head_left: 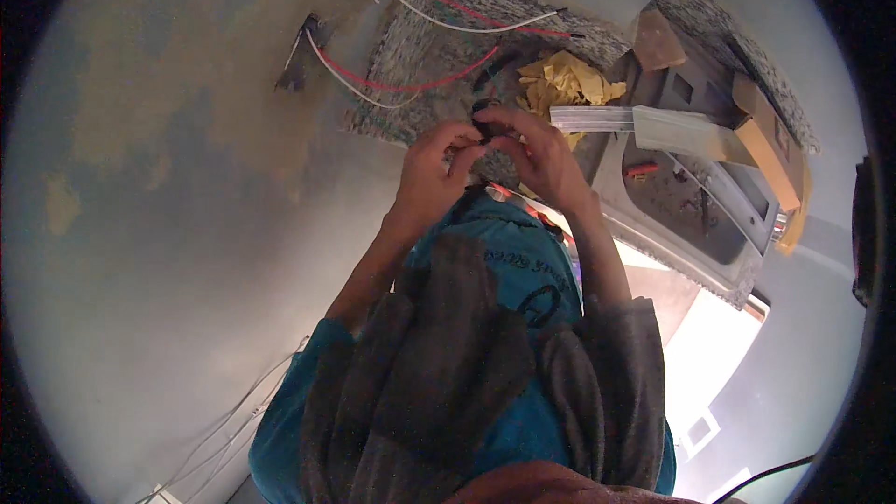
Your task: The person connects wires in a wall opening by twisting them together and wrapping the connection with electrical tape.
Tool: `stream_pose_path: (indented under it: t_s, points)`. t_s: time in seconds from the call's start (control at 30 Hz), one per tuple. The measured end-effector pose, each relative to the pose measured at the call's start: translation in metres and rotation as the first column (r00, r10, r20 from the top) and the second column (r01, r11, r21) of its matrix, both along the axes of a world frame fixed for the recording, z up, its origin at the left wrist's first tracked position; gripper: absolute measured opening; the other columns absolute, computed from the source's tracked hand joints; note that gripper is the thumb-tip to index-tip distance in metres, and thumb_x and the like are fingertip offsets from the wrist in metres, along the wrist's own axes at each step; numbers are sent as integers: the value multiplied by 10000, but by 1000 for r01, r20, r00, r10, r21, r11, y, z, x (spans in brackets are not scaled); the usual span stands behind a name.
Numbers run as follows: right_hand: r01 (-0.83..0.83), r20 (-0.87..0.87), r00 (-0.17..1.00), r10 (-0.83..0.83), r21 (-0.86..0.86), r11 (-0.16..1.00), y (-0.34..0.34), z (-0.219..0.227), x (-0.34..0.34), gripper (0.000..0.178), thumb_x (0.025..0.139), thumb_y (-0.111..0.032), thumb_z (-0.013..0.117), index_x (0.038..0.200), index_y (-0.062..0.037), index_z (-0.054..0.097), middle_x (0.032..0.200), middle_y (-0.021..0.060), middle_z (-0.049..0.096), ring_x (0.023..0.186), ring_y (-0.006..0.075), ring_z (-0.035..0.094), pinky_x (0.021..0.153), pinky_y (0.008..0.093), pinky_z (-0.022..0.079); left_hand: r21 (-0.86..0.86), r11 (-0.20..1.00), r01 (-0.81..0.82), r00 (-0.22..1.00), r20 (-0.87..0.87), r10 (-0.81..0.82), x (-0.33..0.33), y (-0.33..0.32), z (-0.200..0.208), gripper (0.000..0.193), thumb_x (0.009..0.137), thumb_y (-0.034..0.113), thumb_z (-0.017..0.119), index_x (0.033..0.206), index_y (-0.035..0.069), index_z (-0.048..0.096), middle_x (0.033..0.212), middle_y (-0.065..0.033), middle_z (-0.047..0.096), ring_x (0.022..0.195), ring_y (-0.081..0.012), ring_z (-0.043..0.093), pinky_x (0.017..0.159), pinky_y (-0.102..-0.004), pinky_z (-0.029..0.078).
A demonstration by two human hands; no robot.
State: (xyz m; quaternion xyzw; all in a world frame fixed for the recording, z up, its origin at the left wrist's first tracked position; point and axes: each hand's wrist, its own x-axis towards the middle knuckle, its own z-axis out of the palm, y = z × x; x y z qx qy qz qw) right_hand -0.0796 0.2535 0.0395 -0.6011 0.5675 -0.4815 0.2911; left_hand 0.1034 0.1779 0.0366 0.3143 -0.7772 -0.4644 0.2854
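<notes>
Your left hand (pixel 431 168) and right hand (pixel 546 161) pinch a small black item (pixel 482 116) between their fingertips, above the speckled bench (pixel 397 51). Crumpled yellow paper (pixel 565 79) lies just beyond your right hand; farther off, red and white wires (pixel 411 90) protrude from the wall (pixel 215 121).

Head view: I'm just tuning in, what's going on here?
A person's left hand and right hand meet at the fingertips around a small black thing; exactly what it is, I can't tell. Just beyond, red and white wires stick out loose from two wall openings. Crumpled yellow paper lies to the right, and further right is a cluttered sink.
</notes>
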Motion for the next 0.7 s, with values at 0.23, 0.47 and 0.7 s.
stream_pose_path:
  t_s: [0.23, 0.47, 0.7]
  points:
    - [-21, 117, 993, 34, -108, 994, 12, -2, 7, 316, 891, 62, 624, 1194, -30, 620, 1225, 109, 642, 1121, 257, 643, 933, 372, 519, -31, 995, -97, 991, 85, 99, 4, -3, -8, 280, 879, 35, 718, 1088, 22, 532, 911, -134, 676, 838, -252, 693, 736, -362, 539]
    - [179, 110, 974, -199, 168, 969, 36, 1, 13, 445, 875, -310, 782, 1204, -68, 604, 1111, 135, 681, 1126, 333, 618, 977, 421, 492, 71, 996, 54, 990, 124, -62, 0, -19, 0, 254, 911, -7, 655, 1156, 43, 609, 997, -102, 688, 907, -217, 688, 812, -346, 541]
    - [219, -173, 961, -214, 10, 976, 25, -9, 21, 392, 923, -207, 711, 1259, -37, 602, 945, 135, 720, 1050, 304, 659, 906, 403, 493, 221, 958, 183, 962, 162, -221, 3, -31, 9, 188, 911, 69, 703, 1093, 25, 705, 1027, -81, 730, 946, -168, 684, 884, -328, 538]
